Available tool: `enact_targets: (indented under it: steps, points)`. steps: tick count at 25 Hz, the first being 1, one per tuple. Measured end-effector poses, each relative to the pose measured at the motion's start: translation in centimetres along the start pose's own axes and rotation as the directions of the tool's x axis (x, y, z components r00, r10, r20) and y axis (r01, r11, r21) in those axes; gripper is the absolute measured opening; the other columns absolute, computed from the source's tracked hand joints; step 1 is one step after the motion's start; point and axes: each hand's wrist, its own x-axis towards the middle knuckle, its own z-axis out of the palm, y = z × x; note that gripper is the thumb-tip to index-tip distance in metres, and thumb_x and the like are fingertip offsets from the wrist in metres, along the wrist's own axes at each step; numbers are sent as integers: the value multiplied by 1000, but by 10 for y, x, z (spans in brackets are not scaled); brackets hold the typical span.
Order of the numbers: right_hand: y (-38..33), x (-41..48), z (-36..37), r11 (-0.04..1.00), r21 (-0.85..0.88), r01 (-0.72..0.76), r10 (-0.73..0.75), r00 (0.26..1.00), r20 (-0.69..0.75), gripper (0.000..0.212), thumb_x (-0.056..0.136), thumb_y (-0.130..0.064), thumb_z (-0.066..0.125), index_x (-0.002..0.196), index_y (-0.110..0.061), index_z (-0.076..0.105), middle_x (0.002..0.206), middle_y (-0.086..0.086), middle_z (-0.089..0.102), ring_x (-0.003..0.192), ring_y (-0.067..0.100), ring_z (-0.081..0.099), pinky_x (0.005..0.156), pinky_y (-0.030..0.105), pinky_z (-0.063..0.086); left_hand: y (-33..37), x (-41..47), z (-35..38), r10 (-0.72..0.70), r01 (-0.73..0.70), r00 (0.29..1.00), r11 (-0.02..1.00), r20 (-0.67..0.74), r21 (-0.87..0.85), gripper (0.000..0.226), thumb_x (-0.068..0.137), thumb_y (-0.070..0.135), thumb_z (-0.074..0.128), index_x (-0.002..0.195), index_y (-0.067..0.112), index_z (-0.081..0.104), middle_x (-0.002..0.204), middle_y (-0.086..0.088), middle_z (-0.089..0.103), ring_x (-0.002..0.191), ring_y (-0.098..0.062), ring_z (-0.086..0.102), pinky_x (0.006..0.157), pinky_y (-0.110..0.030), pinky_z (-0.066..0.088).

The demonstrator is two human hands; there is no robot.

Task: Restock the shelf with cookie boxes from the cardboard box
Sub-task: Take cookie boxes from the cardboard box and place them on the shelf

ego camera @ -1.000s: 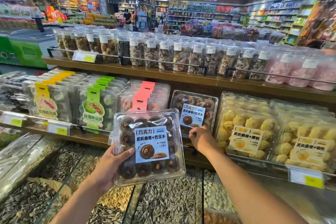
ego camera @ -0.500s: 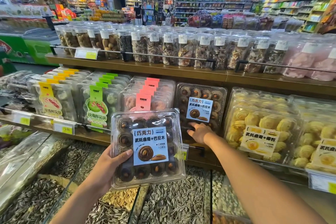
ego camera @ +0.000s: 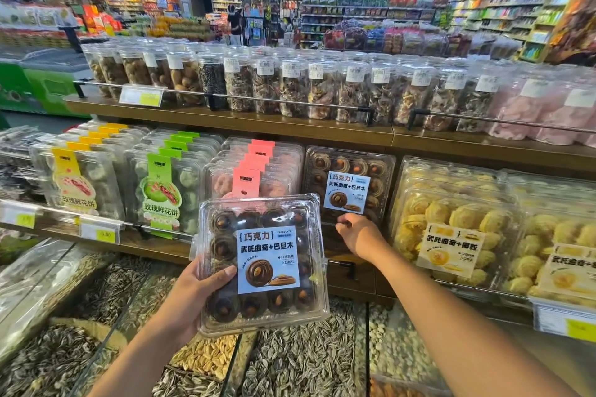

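The left hand (ego camera: pixel 196 292) grips a cookie box (ego camera: pixel 263 263) by its left edge, thumb across the lid, fingers hidden behind. The box is a clear plastic clamshell, roughly square, with rounded corners and a flanged rim. Inside are dark chocolate cookies in rows of 4, each topped with an almond. A pale blue label (ego camera: pixel 269 259) covers the lid centre; it carries dark Chinese characters, the word CHOCOLATE, and a printed picture of 1 cookie. The box is held upright, lid toward the camera, in front of the lower shelf (ego camera: pixel 135 243) and above the seed bins (ego camera: pixel 300 361).

The right hand (ego camera: pixel 358 234) reaches to the lower shelf, fingers curled at the bottom edge of a shelved box (ego camera: pixel 350 185) of the same kind. Whether the fingers grip that box or only touch it cannot be told. The shelved box stands tilted back, label forward, between the pink-tagged packs (ego camera: pixel 254 171) on its left and the yellow cookie boxes (ego camera: pixel 451 229) on its right. The held box overlaps its lower left corner in view.

Further left on the lower shelf stand green-tagged packs (ego camera: pixel 164 190) and yellow-tagged packs (ego camera: pixel 74 180). The upper shelf (ego camera: pixel 290 127) carries a row of clear jars (ego camera: pixel 290 84) behind a metal rail.
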Motion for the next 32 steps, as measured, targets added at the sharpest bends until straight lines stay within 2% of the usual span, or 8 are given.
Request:
enact_targets:
  steps: [4,7,10,14,18,22,26,32]
  points:
    - [-11,-48,-33,871,478,113,-64,991,-119,30,107,-37,43,106,-23,69,107,3,75,55,7,46,52,23,34,1,10,20,-1,1,1000,1000,15,-7,46,87,13,73,131,14,59,118,-16,77,103,-38,76,91,-55,59]
    - [-14,-79,-56,787,607,106,-66,994,-87,32,107,-42,43,116,-22,66,105,1,75,45,9,38,45,25,28,3,17,46,26,-26,999,999,21,-22,37,93,7,67,127,18,59,115,-14,78,103,-36,76,89,-55,60]
    - [-7,-94,-72,876,473,93,-34,991,-132,33,105,-42,49,132,-25,59,113,-9,70,52,6,56,48,21,42,3,26,78,90,-90,996,996,-24,9,22,100,12,64,121,19,61,109,-11,80,96,-32,78,82,-54,63]
    - [2,-101,-76,886,459,60,-24,996,-83,48,102,-32,57,147,-20,47,120,-9,61,94,8,67,75,31,60,2,33,115,233,-229,970,971,-66,70,17,103,19,62,119,28,61,104,-4,81,88,-25,79,72,-49,66]
    - [14,-102,-58,933,353,75,-52,996,-74,57,99,-36,60,151,-26,39,145,-8,53,126,14,56,107,43,49,5,43,144,385,-360,920,906,-78,224,12,104,20,62,115,16,58,92,4,70,80,-1,69,73,-32,63]
    - [15,-103,-42,968,217,125,-116,992,-52,48,101,-30,54,147,-32,43,131,-9,62,103,13,66,87,33,54,0,66,160,396,-365,916,890,-63,275,17,97,44,66,111,36,59,106,3,74,104,-23,73,90,-59,60]
    - [16,-95,-26,974,56,219,-216,974,-62,46,102,-24,52,147,-28,46,147,-6,52,127,17,55,103,33,47,-7,90,172,417,-383,906,880,-72,280,12,103,25,64,110,33,59,104,5,74,98,-11,72,91,-55,59]
    - [25,-74,-10,968,-69,243,-247,968,-49,42,102,-21,48,143,-21,48,148,-2,47,135,21,48,110,38,42,-16,121,175,398,-369,917,870,-22,327,21,101,16,66,110,33,58,102,0,74,97,-19,72,88,-46,59]
